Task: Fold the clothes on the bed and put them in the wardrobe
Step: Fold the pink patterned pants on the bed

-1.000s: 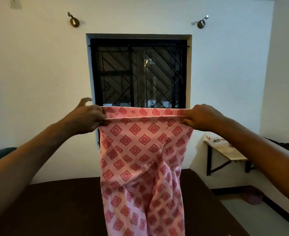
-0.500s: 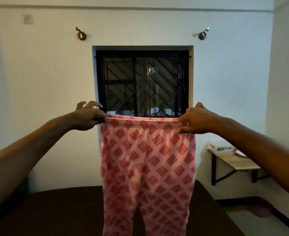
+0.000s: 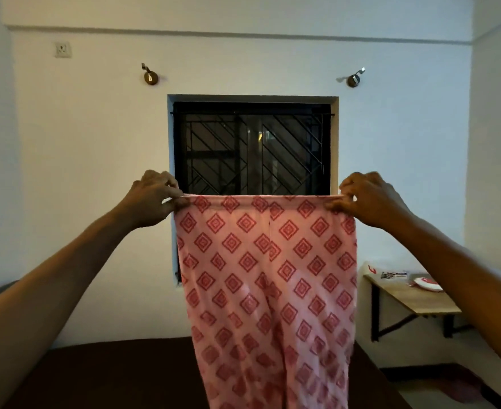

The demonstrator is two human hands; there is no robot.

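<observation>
Pink trousers with a red diamond print (image 3: 265,278) hang in the air in front of me, stretched flat by the waistband. My left hand (image 3: 152,199) pinches the left end of the waistband and my right hand (image 3: 367,202) pinches the right end. Both arms are held out at about chest height. The legs fall down past the bottom of the view over the dark brown bed (image 3: 110,376). The wardrobe is not in view.
A barred window (image 3: 252,143) is set in the white wall straight ahead, with two hooks above it. A small wooden table (image 3: 414,302) with papers stands at the right, by the bed's corner. A strip of floor lies at the lower right.
The waistband has been pulled wider and taut between my hands, and the trousers now hang flatter. The view has tilted upward, showing more wall and ceiling.
</observation>
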